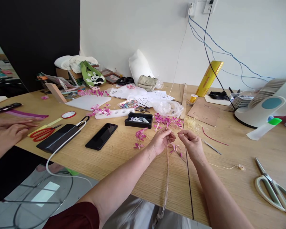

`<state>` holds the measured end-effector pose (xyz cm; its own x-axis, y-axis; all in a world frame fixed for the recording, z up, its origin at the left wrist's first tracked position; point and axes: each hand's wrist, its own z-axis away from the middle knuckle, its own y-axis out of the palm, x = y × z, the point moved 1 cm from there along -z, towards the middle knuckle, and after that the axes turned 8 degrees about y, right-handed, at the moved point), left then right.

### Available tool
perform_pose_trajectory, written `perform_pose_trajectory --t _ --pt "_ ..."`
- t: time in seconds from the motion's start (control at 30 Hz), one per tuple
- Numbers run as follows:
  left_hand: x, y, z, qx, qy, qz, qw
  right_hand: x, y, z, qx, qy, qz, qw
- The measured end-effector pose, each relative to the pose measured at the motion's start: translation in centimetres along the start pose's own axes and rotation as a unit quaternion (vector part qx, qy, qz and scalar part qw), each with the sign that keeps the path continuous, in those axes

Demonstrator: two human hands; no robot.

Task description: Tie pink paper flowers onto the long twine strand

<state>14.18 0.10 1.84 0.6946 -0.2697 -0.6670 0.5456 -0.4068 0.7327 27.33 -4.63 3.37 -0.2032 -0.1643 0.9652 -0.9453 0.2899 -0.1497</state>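
The left hand [162, 140] has its fingers closed on the top of a braided beige cord [167, 178], which hangs down over the front edge of the light wooden worktop [124, 159]. The right hand [192, 144] is just beside it, with thumb and index finger pinched together on a thin pale strand [177, 133]. Behind the hands lie pink fabric flowers [168, 121], near a black rectangular tray [138, 120].

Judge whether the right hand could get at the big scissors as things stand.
Probably yes: the big scissors lie on the right hand's own side, with only a flat-lying coil of thread near the way. Its fingers look pinched together, so they would likely have to open first.
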Motion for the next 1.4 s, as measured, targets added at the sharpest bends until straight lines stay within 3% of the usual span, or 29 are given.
perform_pose_trajectory --t 0.17,0.33,0.57,0.93,1.17,1.4 --pt "-0.14 0.24 0.12 0.0 0.023 -0.026 0.999 0.36 0.4 0.11 0.051 0.043 -0.03 0.997" --pt "-0.17 0.17 0.2 0.005 0.04 -0.056 0.998 0.34 0.4 0.11 0.059 0.083 -0.032 0.994" --pt "-0.08 0.21 0.26 0.013 0.06 -0.076 0.995 0.21 0.48 0.02 0.05 0.089 -0.002 0.995" --pt "-0.08 0.21 0.2 0.03 -0.009 -0.014 0.999 0.05 -0.42 -0.1 0.095 0.166 -0.123 0.974" --pt "0.1 -0.18 -0.08 -0.014 -0.036 0.028 0.999 0.28 -0.13 -0.14 0.084 0.135 -0.051 0.986" --pt "0.02 -0.3 -0.17 -0.066 0.057 -0.067 0.994 0.08 0.38 0.21 0.047 0.055 0.034 0.997"
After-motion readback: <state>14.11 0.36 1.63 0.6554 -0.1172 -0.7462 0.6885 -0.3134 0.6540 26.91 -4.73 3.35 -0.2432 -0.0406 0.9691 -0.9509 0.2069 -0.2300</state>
